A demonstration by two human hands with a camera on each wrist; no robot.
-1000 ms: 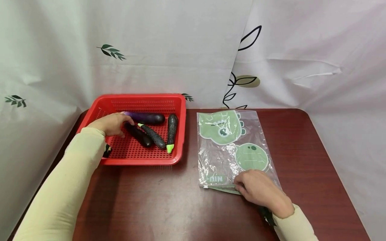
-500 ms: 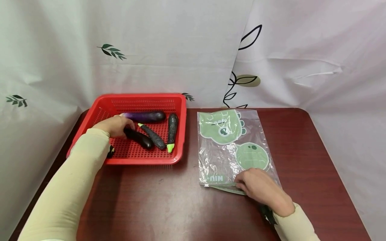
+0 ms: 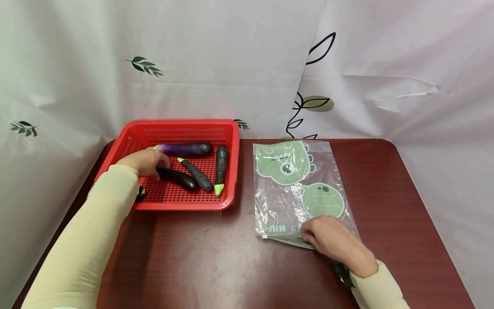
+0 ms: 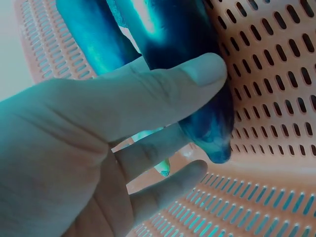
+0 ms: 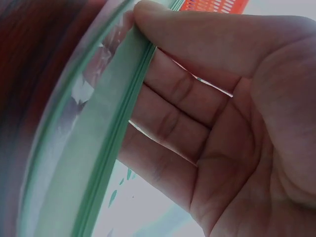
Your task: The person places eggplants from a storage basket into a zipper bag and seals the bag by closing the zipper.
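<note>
The left hand [image 3: 143, 162] is reaching into a red basket [image 3: 181, 207], its thumb and fingers gripping one end of a dark eggplant [image 3: 177, 179]; in the left wrist view the thumb is lying across the skin. A purple eggplant [image 3: 185, 149] is resting along the back of the basket, a slim green-tipped vegetable [image 3: 196, 175] is lying just beside the gripped one, and a second green-ended vegetable [image 3: 221, 165] is lying near the right wall. The right hand [image 3: 332, 240] is pinching the near edge of a clear printed bag [image 3: 278, 201], which is lying flat on the worktop [image 3: 200, 257]. A pale curtain [image 3: 231, 64] is hanging behind.
</note>
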